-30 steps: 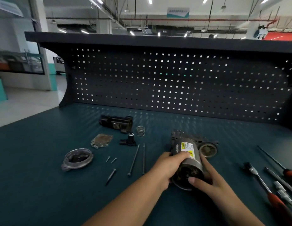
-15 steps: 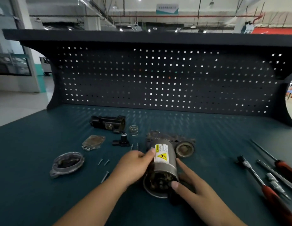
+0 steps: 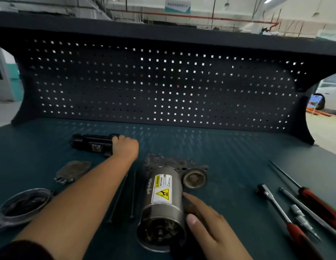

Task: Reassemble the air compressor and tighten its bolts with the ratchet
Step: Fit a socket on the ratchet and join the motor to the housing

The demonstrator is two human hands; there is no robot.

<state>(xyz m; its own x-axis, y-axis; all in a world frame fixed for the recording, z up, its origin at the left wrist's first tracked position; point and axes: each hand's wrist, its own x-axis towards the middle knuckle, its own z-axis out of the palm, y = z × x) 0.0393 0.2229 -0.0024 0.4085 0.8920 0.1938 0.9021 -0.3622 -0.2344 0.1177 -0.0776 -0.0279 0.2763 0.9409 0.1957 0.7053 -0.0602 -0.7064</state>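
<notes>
Starting with the air compressor (image 3: 164, 205), where does it lie? asks one.

On its side on the teal bench (image 3: 238, 156), answers the other, near the front edge. Its open round end faces the camera and its yellow warning label faces up. The crusted casting (image 3: 169, 164) at its far end points toward the pegboard (image 3: 163, 85).

– And the right hand (image 3: 206, 224)?

– It rests against the cylinder's right side. The index finger lies straight along the metal, the thumb touches near the open rim, and nothing is clasped. The fingers are loose and spread.

– The left hand (image 3: 125, 147)?

– It is stretched far forward to a black block (image 3: 94, 144) that lies near the pegboard. It closes over the block's right end, thumb on top. The other fingers are hidden behind the knuckles.

– Where is the ratchet (image 3: 276, 205)?

– On the bench at the right, well apart from both hands, with its head toward the compressor and its red grip toward the camera. Beside it lie 2 screwdrivers (image 3: 313, 199) and a short metal extension (image 3: 302, 220).

– Any bolts?

– 2 long bolts (image 3: 133, 194) lie loose just left of the cylinder, partly under the left forearm.

– What else is on the left?

– An oval plate (image 3: 73, 171) lies beyond the forearm. A round cover (image 3: 22, 205) sits near the bench's front left, blurred.
</notes>
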